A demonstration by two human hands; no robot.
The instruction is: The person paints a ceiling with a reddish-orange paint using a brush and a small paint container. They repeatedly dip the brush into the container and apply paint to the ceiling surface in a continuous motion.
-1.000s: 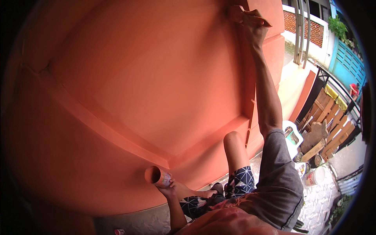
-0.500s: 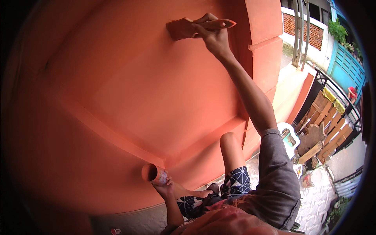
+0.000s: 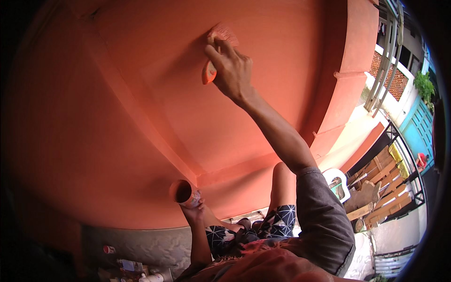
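Note:
An orange-red wall (image 3: 211,122) with a recessed panel fills most of the view. Up on the panel, my right hand (image 3: 232,70) grips a paintbrush (image 3: 223,34) whose bristles point up and lie against or very near the surface. The brush's handle end sticks out below my fingers, smeared with orange. Low in the middle, my left hand (image 3: 196,211) is wrapped round an orange-stained paint cup (image 3: 182,191), its round mouth facing up. The inside looks dark, so how much paint it holds is unclear.
A white plastic chair (image 3: 336,184) stands to the right, near stacked wooden planks (image 3: 390,202) and a black metal railing (image 3: 408,155). On the ground at lower left lie a small red-and-white cup (image 3: 109,249) and assorted clutter (image 3: 141,275). Raised borders frame the panel.
My right hand has moved left and slightly down, and the brush has turned from sideways to bristles-up. My left hand still holds the cup. The view has shifted, showing clutter at lower left.

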